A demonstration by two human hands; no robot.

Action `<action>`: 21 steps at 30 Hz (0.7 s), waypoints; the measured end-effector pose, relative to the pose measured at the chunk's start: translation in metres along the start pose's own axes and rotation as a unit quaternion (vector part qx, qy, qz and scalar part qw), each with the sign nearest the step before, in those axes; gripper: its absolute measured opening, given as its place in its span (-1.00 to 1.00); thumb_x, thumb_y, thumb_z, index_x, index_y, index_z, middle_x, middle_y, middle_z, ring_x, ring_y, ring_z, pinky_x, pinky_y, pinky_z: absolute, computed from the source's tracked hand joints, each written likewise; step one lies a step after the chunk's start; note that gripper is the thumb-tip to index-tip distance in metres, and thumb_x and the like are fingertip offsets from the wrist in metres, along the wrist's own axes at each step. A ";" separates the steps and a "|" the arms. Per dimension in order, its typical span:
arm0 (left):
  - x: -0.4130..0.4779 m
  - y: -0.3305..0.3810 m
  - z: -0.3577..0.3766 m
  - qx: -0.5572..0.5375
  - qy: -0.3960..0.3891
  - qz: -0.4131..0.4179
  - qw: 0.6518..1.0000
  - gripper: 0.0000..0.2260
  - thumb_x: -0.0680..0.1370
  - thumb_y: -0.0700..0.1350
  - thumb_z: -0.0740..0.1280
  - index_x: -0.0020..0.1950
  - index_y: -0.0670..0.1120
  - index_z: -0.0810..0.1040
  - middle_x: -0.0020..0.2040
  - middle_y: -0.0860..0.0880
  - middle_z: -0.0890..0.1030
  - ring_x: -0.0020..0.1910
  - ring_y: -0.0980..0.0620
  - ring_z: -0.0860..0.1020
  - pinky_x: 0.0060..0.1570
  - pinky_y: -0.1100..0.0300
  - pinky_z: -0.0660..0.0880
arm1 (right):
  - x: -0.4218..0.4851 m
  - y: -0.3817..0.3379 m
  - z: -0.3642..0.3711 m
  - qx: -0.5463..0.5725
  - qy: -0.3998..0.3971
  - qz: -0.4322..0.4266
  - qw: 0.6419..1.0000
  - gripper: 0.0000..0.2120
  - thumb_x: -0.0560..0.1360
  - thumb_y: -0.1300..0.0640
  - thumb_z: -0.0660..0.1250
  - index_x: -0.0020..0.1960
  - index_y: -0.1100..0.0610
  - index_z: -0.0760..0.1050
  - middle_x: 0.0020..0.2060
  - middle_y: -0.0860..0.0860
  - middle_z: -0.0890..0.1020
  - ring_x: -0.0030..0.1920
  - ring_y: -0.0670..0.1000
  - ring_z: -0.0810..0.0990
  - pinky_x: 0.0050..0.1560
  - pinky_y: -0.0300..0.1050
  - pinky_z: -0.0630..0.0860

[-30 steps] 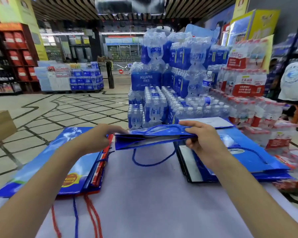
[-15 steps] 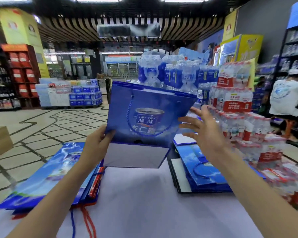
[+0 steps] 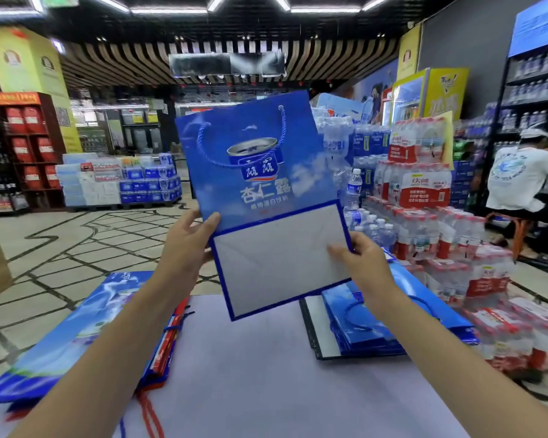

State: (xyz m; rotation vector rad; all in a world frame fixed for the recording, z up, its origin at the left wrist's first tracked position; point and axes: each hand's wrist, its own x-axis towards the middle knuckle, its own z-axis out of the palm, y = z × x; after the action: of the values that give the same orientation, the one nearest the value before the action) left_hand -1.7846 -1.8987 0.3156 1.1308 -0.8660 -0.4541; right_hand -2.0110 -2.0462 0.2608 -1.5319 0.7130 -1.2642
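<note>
A flat blue paper gift bag [image 3: 253,172] with a can picture and a blue cord handle is held upright in the air over the table, its grey folded bottom panel facing me. My left hand [image 3: 187,245] grips the bag's left edge where the printed face meets the bottom panel, thumb on the front. My right hand [image 3: 358,260] pinches the right edge of the grey bottom panel, thumb on its face and fingers behind it.
A white table [image 3: 250,374] lies below. A stack of flat blue and red bags [image 3: 86,330] sits at its left, another blue stack [image 3: 380,324] at its right. Shrink-wrapped water bottle packs [image 3: 424,216] rise behind. A person [image 3: 522,178] stands far right.
The bag went from lying flat near the table to raised upright and higher. My right hand, apart from it half a second ago, now pinches the bottom panel's right edge.
</note>
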 end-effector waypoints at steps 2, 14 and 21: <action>0.005 0.000 0.023 -0.007 -0.023 -0.025 0.999 -0.77 0.58 -0.11 0.34 0.23 -0.06 0.47 -0.02 -0.07 0.70 -0.15 -0.02 0.68 -0.32 0.15 0.60 | 0.008 -0.007 -0.017 -0.011 0.036 0.009 0.999 -0.91 0.53 0.20 0.39 0.02 0.05 0.58 -0.10 -0.02 0.69 -0.15 -0.02 0.64 -0.10 -0.11 0.60; -0.035 -0.145 0.151 0.203 -0.130 -0.178 0.954 -0.89 0.50 -0.23 0.41 0.00 -0.19 0.56 -0.31 -0.08 0.58 -0.41 0.00 0.51 -0.42 0.21 0.47 | 0.007 0.033 -0.174 -0.382 0.067 0.146 0.910 -0.73 0.50 0.00 0.45 -0.25 0.08 0.42 -0.35 -0.02 0.47 -0.29 0.02 0.47 -0.19 0.02 0.41; -0.048 -0.178 0.170 0.354 -0.061 -0.047 0.932 -0.87 0.57 -0.11 0.28 -0.04 -0.15 0.58 -0.04 -0.09 0.56 -0.10 -0.07 0.54 -0.07 0.12 0.44 | -0.003 0.063 -0.182 -0.405 0.026 0.205 0.891 -0.70 0.55 -0.06 0.35 -0.19 0.16 0.48 -0.27 0.04 0.55 -0.31 -0.01 0.48 -0.35 -0.12 0.25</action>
State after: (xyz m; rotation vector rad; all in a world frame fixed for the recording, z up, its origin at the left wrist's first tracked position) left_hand -1.9301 -2.0342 0.1622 1.8274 -1.1302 -0.2930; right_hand -2.1758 -2.1228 0.1959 -1.8437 1.6461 -0.6979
